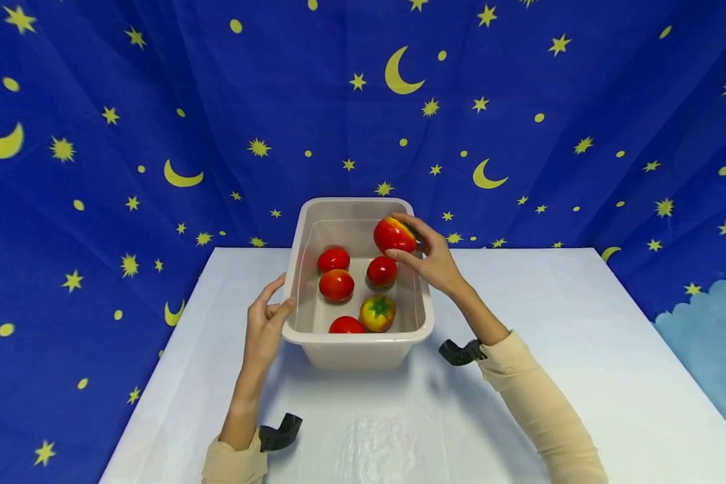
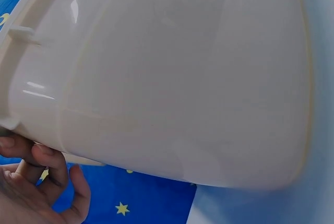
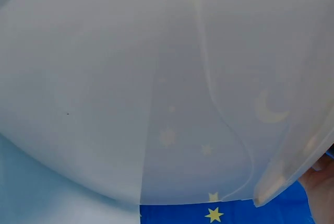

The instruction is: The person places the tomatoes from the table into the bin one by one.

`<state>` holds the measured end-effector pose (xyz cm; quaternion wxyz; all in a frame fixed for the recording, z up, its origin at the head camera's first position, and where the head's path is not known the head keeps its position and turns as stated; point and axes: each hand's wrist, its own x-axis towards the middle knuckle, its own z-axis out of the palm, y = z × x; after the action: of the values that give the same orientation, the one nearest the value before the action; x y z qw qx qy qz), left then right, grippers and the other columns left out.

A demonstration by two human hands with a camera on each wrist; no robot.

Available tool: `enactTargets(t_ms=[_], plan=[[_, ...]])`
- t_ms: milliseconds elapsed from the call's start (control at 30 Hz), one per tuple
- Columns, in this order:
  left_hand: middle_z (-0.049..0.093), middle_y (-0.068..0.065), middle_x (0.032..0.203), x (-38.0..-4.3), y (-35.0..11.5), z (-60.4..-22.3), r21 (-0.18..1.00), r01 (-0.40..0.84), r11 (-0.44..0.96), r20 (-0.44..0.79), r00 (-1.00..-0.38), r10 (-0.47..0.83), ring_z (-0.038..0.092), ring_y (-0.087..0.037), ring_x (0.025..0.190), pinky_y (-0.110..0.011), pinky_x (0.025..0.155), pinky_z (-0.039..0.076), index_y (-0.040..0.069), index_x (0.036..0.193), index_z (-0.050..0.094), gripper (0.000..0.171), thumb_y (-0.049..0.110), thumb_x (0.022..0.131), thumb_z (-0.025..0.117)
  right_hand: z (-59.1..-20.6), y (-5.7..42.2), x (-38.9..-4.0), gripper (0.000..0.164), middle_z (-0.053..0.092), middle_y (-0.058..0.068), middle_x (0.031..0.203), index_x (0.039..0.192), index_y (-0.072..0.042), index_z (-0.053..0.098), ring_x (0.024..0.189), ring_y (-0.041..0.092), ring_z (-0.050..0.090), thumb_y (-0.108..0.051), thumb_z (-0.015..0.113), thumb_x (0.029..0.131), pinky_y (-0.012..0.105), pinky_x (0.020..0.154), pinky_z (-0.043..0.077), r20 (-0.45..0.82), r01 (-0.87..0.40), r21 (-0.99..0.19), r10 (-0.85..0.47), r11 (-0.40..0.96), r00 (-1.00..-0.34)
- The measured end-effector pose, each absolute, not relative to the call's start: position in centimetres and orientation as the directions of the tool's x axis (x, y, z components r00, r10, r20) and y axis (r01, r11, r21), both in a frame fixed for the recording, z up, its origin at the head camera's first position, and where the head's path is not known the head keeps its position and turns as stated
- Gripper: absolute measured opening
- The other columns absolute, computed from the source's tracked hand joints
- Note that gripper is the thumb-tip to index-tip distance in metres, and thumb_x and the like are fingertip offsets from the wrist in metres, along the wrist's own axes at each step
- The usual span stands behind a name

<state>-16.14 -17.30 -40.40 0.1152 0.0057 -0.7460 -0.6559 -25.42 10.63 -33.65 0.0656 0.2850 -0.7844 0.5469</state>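
A pale grey plastic bin (image 1: 358, 351) stands on the white table, with several tomatoes lying in it. One of these, a yellow-green tomato (image 1: 378, 314), shows a green star-shaped top; the others, such as the red tomato (image 1: 336, 286), look mostly red. My left hand (image 1: 267, 329) grips the bin's left rim, thumb on the rim and curled fingers beneath it in the left wrist view. Inside the right rim, above the bin's floor, my right hand (image 1: 433, 263) holds a red tomato (image 1: 393, 235) with a yellow patch between thumb and fingers. The right wrist view shows mostly the bin's outer wall.
The white table (image 1: 520, 302) extends to both sides of the bin and in front of it. Behind hangs a blue cloth (image 1: 314, 121) with yellow stars and moons. A black mount (image 1: 460, 352) sticks out from the right wrist, another from the left.
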Motion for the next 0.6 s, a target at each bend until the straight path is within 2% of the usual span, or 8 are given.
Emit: enactTargets(t_ms=[167, 333, 467, 600], plan=[[0.066, -0.028, 0.089, -16.25, -17.05, -40.44, 0.983, 0.133, 0.129, 0.152, -0.978, -0.145, 0.066, -0.010, 0.070, -0.030, 0.067, 0.053, 0.011, 0.135, 0.044, 0.044, 0.011, 0.092, 0.051, -33.74, 10.90, -25.44, 0.059, 0.046, 0.010, 0.135, 0.136, -0.006, 0.041, 0.117, 0.027, 0.049, -0.007, 0.066, 0.082, 0.046, 0.095, 0.042, 0.416, -0.515, -0.826, -0.369, 0.229, -0.831], [0.066, -0.028, 0.089, -16.16, -17.01, -40.52, 0.983, 0.131, 0.125, 0.150, -0.976, -0.158, 0.067, -0.010, 0.070, -0.037, 0.069, 0.053, 0.012, 0.135, 0.044, 0.044, 0.011, 0.092, 0.051, -33.64, 10.95, -25.41, 0.060, 0.043, 0.011, 0.138, 0.138, -0.007, 0.039, 0.122, 0.028, 0.045, -0.009, 0.064, 0.084, 0.051, 0.098, 0.037, 0.400, -0.513, -0.823, -0.391, 0.245, -0.829], [0.066, -0.028, 0.089, -16.15, -17.17, -40.44, 0.981, 0.139, 0.132, 0.160, -0.974, -0.162, 0.066, -0.010, 0.070, -0.033, 0.067, 0.053, 0.012, 0.135, 0.044, 0.044, 0.010, 0.092, 0.051, -33.34, 11.03, -25.15, 0.060, 0.036, 0.010, 0.144, 0.139, -0.011, 0.038, 0.131, 0.029, 0.034, -0.010, 0.063, 0.085, 0.056, 0.102, 0.027, 0.384, -0.513, -0.804, -0.395, 0.303, -0.835], [0.066, -0.028, 0.090, -16.10, -17.34, -40.25, 0.981, 0.137, 0.135, 0.158, -0.974, -0.160, 0.066, -0.010, 0.070, -0.028, 0.066, 0.053, 0.012, 0.135, 0.044, 0.044, 0.011, 0.092, 0.052, -32.99, 11.38, -24.89, 0.056, 0.038, 0.009, 0.143, 0.137, -0.009, 0.041, 0.134, 0.027, 0.030, -0.009, 0.062, 0.085, 0.058, 0.104, 0.022, 0.388, -0.514, -0.790, -0.376, 0.334, -0.841]])
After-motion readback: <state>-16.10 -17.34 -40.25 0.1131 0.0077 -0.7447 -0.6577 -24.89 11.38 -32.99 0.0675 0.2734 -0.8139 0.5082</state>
